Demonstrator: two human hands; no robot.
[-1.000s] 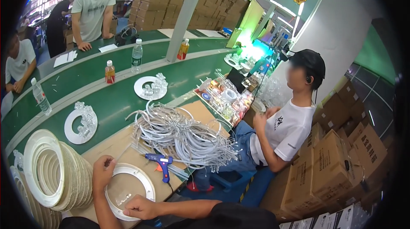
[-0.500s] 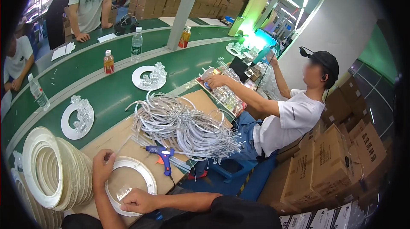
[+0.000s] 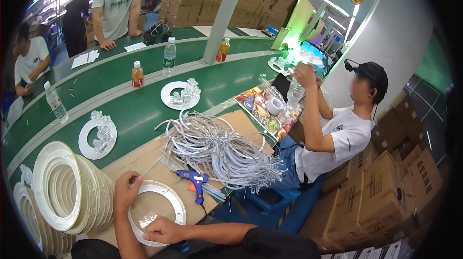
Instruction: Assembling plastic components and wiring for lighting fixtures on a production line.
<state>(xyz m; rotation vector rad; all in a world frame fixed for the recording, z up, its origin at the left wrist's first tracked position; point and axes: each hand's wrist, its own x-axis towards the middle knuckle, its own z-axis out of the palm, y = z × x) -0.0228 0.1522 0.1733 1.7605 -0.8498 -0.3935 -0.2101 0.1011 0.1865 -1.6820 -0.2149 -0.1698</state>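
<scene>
A white ring-shaped frame [image 3: 179, 206] lies flat on the brown cardboard in front of me, with a small clear plastic piece [image 3: 147, 219] inside its opening. My left hand [image 3: 127, 190] rests at the ring's left edge, fingers curled; what they hold, if anything, is hidden. A thin pale strip [image 3: 152, 166] extends just beyond those fingertips. Over the ring's near edge, my right hand [image 3: 165, 230] is closed, its contents out of sight. Right of the ring lies a blue glue gun [image 3: 196, 180] with an orange trigger, beside several translucent sticks [image 3: 212, 191].
Stacked white rings [image 3: 91, 191] stand at left. A big bundle of white tubing with wires [image 3: 217, 150] lies beyond the glue gun. White discs with clear parts [image 3: 89, 144] sit on the green conveyor [image 3: 130, 128]. At right, a co-worker [image 3: 337, 138] sits near cardboard boxes [image 3: 361, 196].
The whole view has shifted, moving the scene rightward in the picture. My hands keep about the same place at the ring. The co-worker has raised both hands, with clear plastic beneath them.
</scene>
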